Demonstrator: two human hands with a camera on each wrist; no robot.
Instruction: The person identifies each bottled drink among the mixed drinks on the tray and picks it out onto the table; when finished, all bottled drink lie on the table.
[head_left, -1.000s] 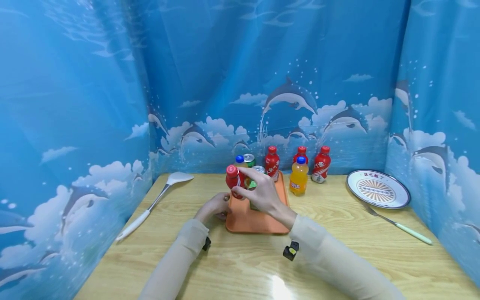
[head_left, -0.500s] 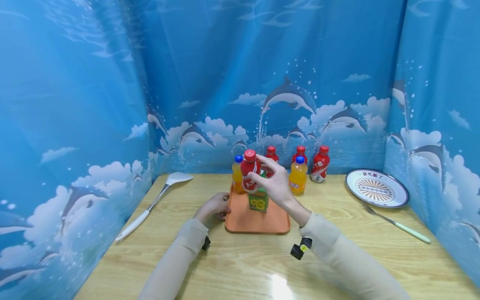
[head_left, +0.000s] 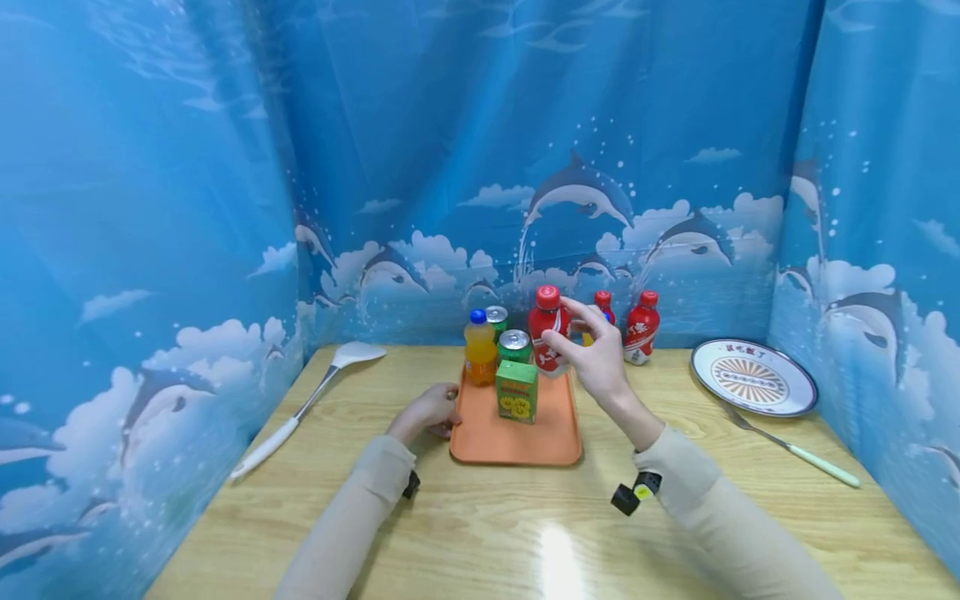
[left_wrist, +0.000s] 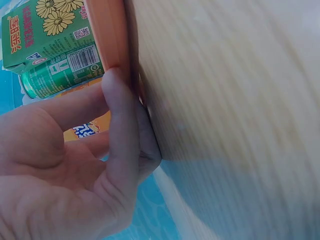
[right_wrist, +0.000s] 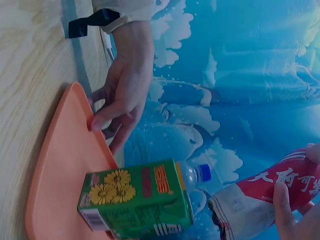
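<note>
My right hand point(head_left: 600, 358) grips a red cola bottle point(head_left: 545, 329), thumb and fingers on its sides, over the back right of an orange tray point(head_left: 517, 446). In the right wrist view the bottle point(right_wrist: 260, 197) shows its pale bottom, apart from the tray. My left hand point(head_left: 431, 410) holds the tray's left edge; the left wrist view shows its fingertips pinching the rim point(left_wrist: 107, 35). Standing on the tray are a green drink carton point(head_left: 517, 396) with yellow flowers, two green cans point(head_left: 514, 346) behind it, and an orange soda bottle point(head_left: 480, 350) with a blue cap.
Right of the tray stand two red bottles point(head_left: 642, 329); another blue-capped orange bottle is mostly hidden behind my right hand. A patterned plate point(head_left: 753, 379) and a green-handled fork point(head_left: 795, 450) lie farther right. At the left lies a white spatula point(head_left: 315, 400). Blue curtains point(head_left: 420, 150) surround the table.
My right hand has carried the red bottle rightward, from over the tray's left side to its back right, uncovering the carton, cans and orange bottle. The left hand stays on the rim.
</note>
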